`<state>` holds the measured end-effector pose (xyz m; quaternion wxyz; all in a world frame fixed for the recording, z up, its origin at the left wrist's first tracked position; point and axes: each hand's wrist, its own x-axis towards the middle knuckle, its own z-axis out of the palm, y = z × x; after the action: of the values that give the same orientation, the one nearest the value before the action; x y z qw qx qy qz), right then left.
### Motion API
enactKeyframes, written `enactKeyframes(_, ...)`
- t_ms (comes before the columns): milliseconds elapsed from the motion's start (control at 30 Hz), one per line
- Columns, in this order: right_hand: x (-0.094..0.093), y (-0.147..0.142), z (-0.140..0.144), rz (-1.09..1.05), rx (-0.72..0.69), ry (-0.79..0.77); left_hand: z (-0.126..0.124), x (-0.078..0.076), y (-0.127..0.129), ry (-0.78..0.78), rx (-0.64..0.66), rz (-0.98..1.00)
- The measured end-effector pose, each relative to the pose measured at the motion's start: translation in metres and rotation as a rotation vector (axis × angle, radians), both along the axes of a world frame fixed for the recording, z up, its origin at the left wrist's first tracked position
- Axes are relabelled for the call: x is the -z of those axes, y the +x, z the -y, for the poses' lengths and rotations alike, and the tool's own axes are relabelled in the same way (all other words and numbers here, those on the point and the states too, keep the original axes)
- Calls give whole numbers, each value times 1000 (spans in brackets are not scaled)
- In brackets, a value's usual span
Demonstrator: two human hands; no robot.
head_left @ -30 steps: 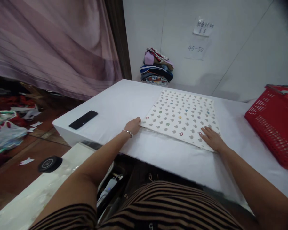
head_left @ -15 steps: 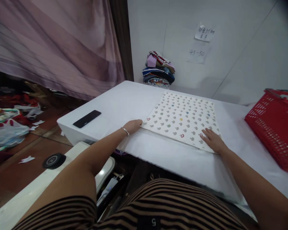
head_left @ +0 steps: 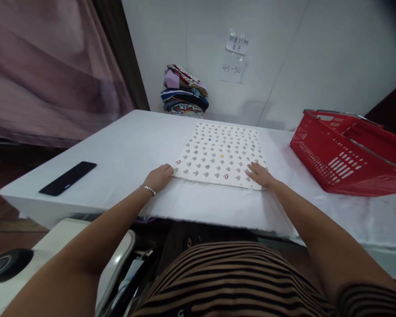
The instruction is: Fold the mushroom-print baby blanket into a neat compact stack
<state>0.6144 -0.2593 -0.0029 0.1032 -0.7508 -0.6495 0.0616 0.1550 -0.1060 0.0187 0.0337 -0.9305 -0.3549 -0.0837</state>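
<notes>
**Hands at the near corners of the patterned cloth**

Your left hand [head_left: 159,176] sits at the near left corner of the patterned cloth [head_left: 219,154], just left of the middle of the frame. Its fingers are curled loosely over the corner edge, knuckles up, and you cannot tell whether they actually pinch the fabric or only rest against it. A thin bracelet [head_left: 148,189] circles that wrist.

Your right hand [head_left: 260,174] lies palm down and open, fingers spread, flat on the near right corner of the cloth, pressing it to the counter [head_left: 125,149]. It grips nothing.

The cloth is a white rectangle printed with small grey and coloured shapes. It lies flat and smooth in the centre of the frame, its near edge running between your two hands and its far edge pointing toward the wall.

At the left of the frame a black phone [head_left: 67,177] lies flat on the counter, well apart from the cloth. At the right a red basket [head_left: 346,154] with metal handles stands on the counter, near the cloth's right side but not touching it. In the upper middle, against the wall, a pile of folded clothes [head_left: 184,91] rests at the counter's far edge. Above it two paper notes [head_left: 233,57] are stuck to the wall.
</notes>
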Motion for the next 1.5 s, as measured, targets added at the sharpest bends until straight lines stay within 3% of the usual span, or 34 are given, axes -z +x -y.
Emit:
enactKeyframes(100,-11,-9,3,-88,20,23,5,-1,13,54,91,30)
enactKeyframes(300,-15,-62,20,-40,-469,261,29,-12,58,25,236,62)
enactKeyframes(367,-16,-79,25,-12,-528,260,33,-11,70,9,259,57)
enactKeyframes(500,-17,-95,31,63,-506,285,34,-6,83,4,258,26)
enactKeyframes(700,-11,-96,27,190,-472,303,31,0,85,-19,168,110)
enactKeyframes(867,-10,-95,23,194,-372,342,30,-1,89,45,131,158)
enactKeyframes(1100,-8,-97,25,146,-384,225,28,5,90,30,138,146)
enactKeyframes(1333,-17,-97,19,251,-255,304,28,3,92,71,139,166)
enactKeyframes(1500,-6,-98,25,297,-400,237,34,3,89,83,243,15)
